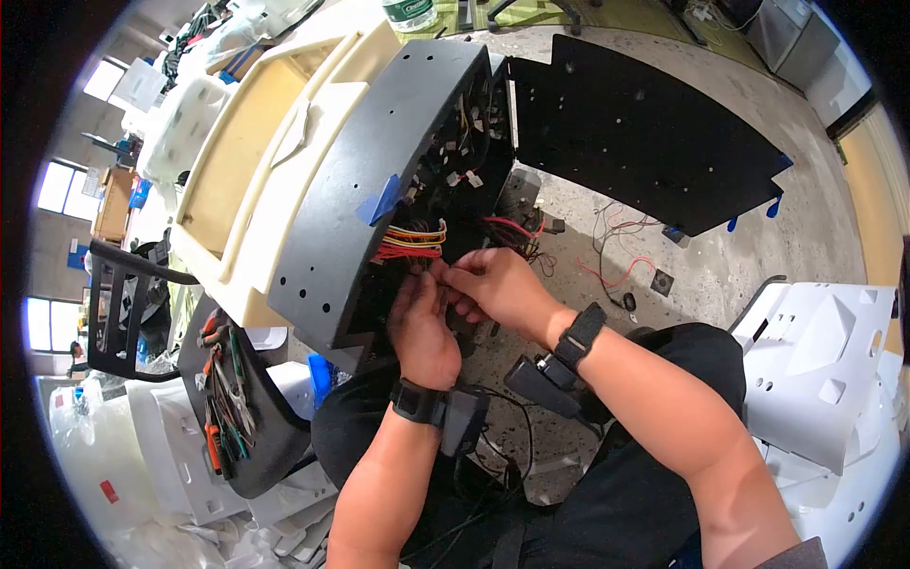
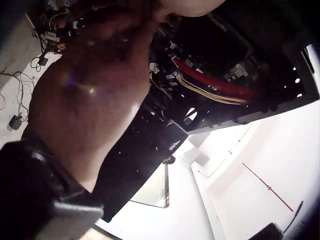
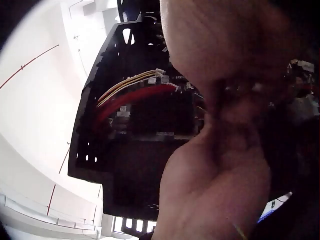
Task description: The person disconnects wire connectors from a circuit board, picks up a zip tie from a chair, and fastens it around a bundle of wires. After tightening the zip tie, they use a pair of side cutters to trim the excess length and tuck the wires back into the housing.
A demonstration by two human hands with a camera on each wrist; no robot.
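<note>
Both hands meet at the open side of a dark metal housing (image 1: 355, 180), just below a bundle of red, yellow and white wires (image 1: 413, 243) with a connector at its end. My right hand (image 1: 504, 289) comes in from the right, thumb and index finger pinched together. Against those fingertips, my left hand (image 1: 424, 327) has its fingers curled up from below. Both hold a small thing between them; I cannot tell its kind, as the fingers hide it. In the right wrist view the wire bundle (image 3: 132, 90) hangs inside the housing beside the hands.
A black panel (image 1: 645, 133) swings out from the housing's right edge. Loose wires (image 1: 621, 270) lie on the concrete floor. Pliers and other hand tools (image 1: 226, 398) lie on a dark chair seat at left. White molded parts (image 1: 815, 360) stand at right; a cream shell (image 1: 275, 161) adjoins the housing.
</note>
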